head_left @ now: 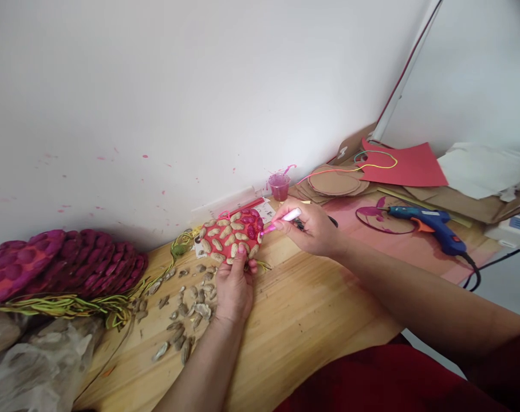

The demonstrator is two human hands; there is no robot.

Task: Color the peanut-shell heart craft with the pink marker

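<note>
My left hand (236, 286) grips the lower edge of a red disc (224, 241) with whole peanuts stuck over its face, thumb on the front. Most of its peanuts are plain tan; those at the upper right are magenta and look wet. In my right hand (309, 229) is a slim paintbrush (291, 215), white at the back and pink toward the tip. That tip touches or nearly touches peanuts at the disc's right edge. Behind the hands stands a clear cup (279, 187) of magenta paint, with a pink stick leaning out of it.
Finished-looking magenta discs (92, 260) lean in a row at left, with yellow-green cords (71, 304) before them. Loose peanuts (193, 309) lie scattered on the wooden table (286, 337). At right are cardboard rounds (335, 180), red paper (414, 166) and a blue glue gun (434, 223).
</note>
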